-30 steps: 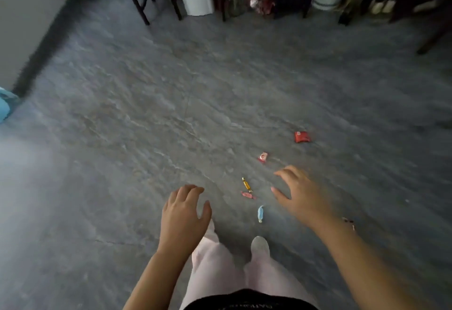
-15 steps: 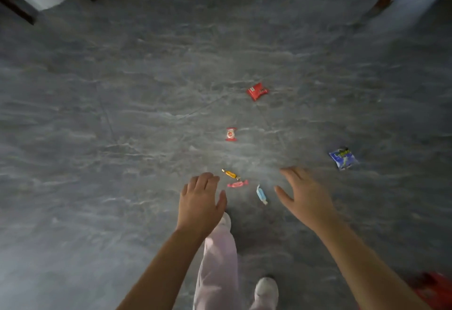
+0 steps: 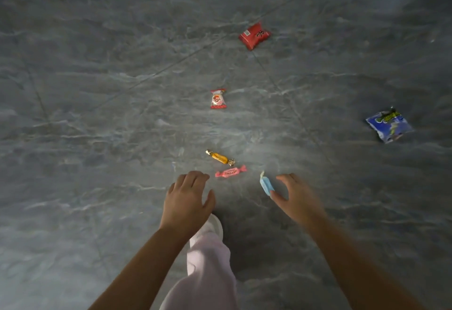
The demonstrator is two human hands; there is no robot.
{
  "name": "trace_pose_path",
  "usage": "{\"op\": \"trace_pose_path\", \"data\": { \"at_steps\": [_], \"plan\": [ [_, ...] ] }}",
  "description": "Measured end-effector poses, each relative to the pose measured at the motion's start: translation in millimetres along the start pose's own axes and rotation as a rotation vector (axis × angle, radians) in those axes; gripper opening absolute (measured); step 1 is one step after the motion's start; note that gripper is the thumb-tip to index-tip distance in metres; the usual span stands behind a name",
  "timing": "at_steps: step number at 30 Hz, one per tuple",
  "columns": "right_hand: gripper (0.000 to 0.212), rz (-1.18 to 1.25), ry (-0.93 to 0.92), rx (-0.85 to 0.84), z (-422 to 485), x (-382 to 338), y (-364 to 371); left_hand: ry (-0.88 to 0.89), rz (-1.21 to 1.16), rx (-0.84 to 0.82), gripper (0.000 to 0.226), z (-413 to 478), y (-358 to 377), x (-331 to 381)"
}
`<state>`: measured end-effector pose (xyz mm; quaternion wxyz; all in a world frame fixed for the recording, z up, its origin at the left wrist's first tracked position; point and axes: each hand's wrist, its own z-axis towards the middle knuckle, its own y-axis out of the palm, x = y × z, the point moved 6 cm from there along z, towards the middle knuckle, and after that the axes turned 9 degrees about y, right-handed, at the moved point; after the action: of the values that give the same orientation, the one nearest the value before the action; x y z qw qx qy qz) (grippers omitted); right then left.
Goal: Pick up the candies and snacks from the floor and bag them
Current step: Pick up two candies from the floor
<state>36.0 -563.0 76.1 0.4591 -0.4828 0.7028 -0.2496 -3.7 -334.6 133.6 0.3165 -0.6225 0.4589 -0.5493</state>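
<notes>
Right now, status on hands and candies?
Left hand and right hand open, empty. Blue candy beside right fingers; five more wrappers on floor. Path clear.

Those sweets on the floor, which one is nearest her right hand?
The light blue candy, right beside the right hand's thumb; the pink and orange ones lie further left.

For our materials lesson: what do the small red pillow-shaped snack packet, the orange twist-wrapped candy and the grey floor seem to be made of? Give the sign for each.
Small red pillow-shaped snack packet: probably thin plastic film, puffed with crimped ends.
Orange twist-wrapped candy: glossy wrapper, likely cellophane or foil; the twisted ends glint.
Grey floor: looks like stone or stone-look tile, with pale veins and straight joint lines.
</notes>
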Motion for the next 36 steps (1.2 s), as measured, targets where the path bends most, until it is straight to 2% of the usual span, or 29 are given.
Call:
{"op": "trace_pose_path", "data": {
  "at_steps": [6,10,14,17,21,24,31,36],
  "plan": [
    [0.041,-0.068,0.071,-0.031,52.3,46.0,75.4,0.061,0.05,0.043,0.04,10.0,59.5,-35.6],
    [0.04,-0.06,0.098,-0.089,65.7,69.7,119.9,0.039,0.051,0.097,0.04,0.1,87.0,-54.4],
    [0.044,-0.088,0.077,-0.086,67.9,72.5,144.2,-0.007,0.011,0.153,0.04,-17.9,105.4,-64.7],
    [0.039,-0.093,0.079,-0.071,68.3,69.3,151.8,-0.011,-0.031,0.167,0.04,-30.6,117.3,-68.3],
    [0.036,0.021,0.078,-0.084,71.0,67.6,144.8,-0.028,-0.059,0.169,0.04,-29.2,132.8,-75.0],
    [0.038,0.105,0.01,-0.09,72.8,58.8,119.6,-0.03,-0.073,0.158,0.041,-15.7,145.1,-75.5],
    [0.039,0.235,-0.146,-0.024,67.1,21.1,59.8,0.079,-0.015,0.076,0.045,39.2,174.5,-63.1],
    [0.037,0.289,-0.131,0.001,54.4,39.8,53.2,0.108,-0.005,0.014,0.039,67.6,200.0,-62.1]
  ]
}}
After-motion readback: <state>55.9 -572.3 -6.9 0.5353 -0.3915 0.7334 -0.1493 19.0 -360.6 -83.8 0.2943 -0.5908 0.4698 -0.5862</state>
